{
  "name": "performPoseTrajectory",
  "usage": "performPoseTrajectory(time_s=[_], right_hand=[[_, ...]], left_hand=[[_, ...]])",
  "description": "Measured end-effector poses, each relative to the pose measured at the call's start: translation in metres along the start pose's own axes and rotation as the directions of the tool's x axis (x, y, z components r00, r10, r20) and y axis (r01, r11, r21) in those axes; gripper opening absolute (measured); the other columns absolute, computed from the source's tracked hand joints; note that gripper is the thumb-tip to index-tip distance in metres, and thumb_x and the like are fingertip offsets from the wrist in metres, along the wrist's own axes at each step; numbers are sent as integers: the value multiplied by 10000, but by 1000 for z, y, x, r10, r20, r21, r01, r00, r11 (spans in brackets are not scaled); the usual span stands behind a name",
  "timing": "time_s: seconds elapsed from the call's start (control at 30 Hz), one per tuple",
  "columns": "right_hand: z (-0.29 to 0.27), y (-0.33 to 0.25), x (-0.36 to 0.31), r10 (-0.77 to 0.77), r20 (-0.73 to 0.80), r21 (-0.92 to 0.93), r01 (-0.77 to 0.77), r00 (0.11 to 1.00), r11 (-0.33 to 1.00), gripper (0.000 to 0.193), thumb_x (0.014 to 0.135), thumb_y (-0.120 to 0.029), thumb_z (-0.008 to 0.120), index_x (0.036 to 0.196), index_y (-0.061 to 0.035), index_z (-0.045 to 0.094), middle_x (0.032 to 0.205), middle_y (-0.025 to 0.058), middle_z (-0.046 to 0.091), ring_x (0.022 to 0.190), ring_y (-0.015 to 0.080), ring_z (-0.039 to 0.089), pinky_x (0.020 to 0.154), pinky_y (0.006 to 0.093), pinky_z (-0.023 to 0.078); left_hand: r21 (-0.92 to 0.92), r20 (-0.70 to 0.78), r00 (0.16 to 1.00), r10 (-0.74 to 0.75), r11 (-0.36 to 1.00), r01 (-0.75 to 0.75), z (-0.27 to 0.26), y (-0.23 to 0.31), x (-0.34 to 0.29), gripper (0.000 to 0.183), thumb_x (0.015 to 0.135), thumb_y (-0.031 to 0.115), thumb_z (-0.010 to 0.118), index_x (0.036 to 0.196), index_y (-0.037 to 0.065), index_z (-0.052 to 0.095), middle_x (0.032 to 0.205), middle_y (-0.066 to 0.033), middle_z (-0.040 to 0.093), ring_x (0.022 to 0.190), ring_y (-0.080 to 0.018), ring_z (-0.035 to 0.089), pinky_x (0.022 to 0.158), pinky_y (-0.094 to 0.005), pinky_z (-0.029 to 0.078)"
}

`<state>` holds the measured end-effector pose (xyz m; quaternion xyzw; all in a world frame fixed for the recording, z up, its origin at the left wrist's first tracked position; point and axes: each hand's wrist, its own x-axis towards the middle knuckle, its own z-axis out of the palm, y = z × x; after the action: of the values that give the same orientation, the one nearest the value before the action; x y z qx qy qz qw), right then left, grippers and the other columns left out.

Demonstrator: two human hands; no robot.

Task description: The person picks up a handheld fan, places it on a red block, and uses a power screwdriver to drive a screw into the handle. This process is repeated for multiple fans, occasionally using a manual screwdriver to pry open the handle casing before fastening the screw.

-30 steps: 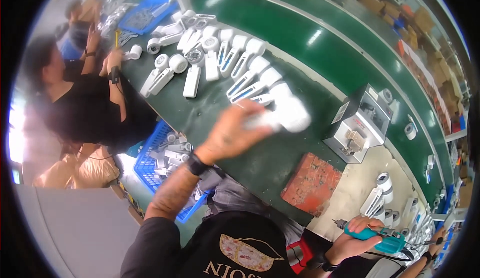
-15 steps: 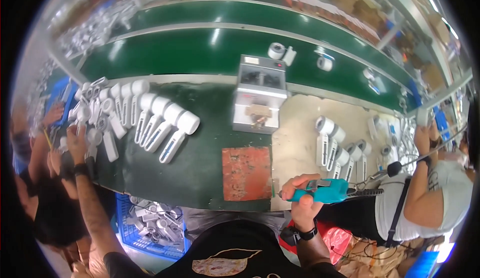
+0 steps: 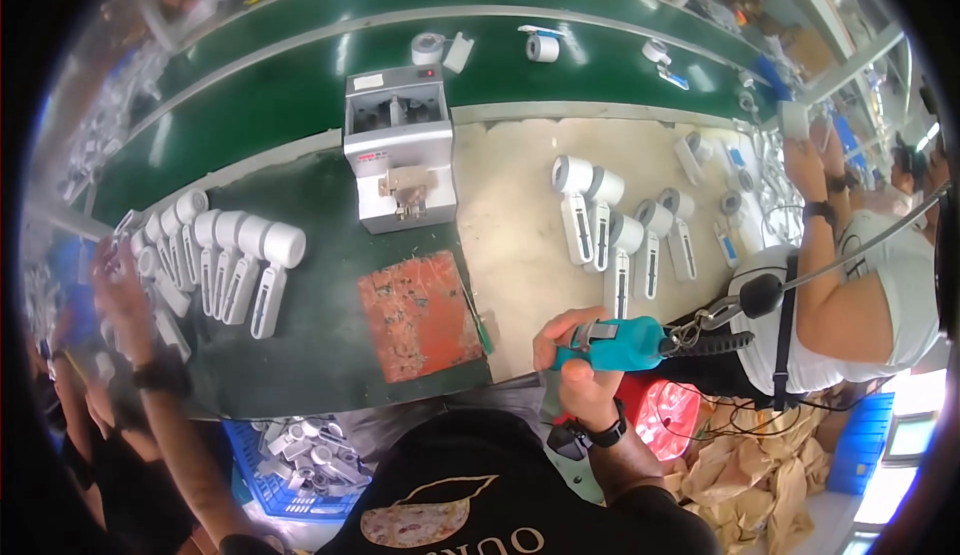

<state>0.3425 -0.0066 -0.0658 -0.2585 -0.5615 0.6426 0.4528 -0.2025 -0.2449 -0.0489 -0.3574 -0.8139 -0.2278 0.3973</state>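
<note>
My right hand [image 3: 585, 375] is wrapped round a teal electric screwdriver [image 3: 625, 343], above the front edge of the table. A coiled black cord and a metal clip hang from its back end. Stretched out to the far left, my left hand [image 3: 122, 290] is beside a group of white plastic appliances [image 3: 172, 230] with round heads and flat handles. Motion smears its fingers, so what they hold is unclear. Near that group, more white appliances [image 3: 240, 265] stand in a slanting row.
A grey machine [image 3: 402, 150] stands behind a worn red mat [image 3: 420, 315] with a thin green tool [image 3: 478, 320] at its edge. Several white appliances [image 3: 600, 205] lie right. Beyond runs a green conveyor [image 3: 300, 75]. A blue basket [image 3: 265, 485] of parts sits below; a co-worker [image 3: 850, 285] sits right.
The view has swung right, so the table things appear shifted left. My left hand is still among the white appliances at the left; my right hand still holds the screwdriver.
</note>
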Motion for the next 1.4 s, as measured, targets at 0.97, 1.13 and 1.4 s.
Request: performPoseTrajectory(time_s=[0.97,1.13,1.4], right_hand=[[1,-6,18,-40,-74,-82,34,996,996,831,843,-751,583,1112,32,514,758,75,540,695,207,558,646,331,450],[47,-10,68,-116,-11,62,117,993,991,752,874,-731,559,1057,-3,515,701,40,501,609,162,481,567,315,394],[127,24,163,-291,92,-36,295,952,955,419,1029,-400,537,1050,18,565,692,54,552,614,161,546,573,308,453]], left_hand=[[-880,390,761,519,453,142,8,387,-69,208,798,175,706,955,40,690,955,-120,643,800,-353,648,717,-430,527],[-801,564,601,566,552,233,10,339,-75,275,825,172,694,1057,25,685,969,-113,627,921,-331,620,828,-421,505],[-892,338,735,588,448,52,19,324,-91,391,796,156,740,1175,97,665,1077,-73,617,998,-288,593,881,-431,496]])
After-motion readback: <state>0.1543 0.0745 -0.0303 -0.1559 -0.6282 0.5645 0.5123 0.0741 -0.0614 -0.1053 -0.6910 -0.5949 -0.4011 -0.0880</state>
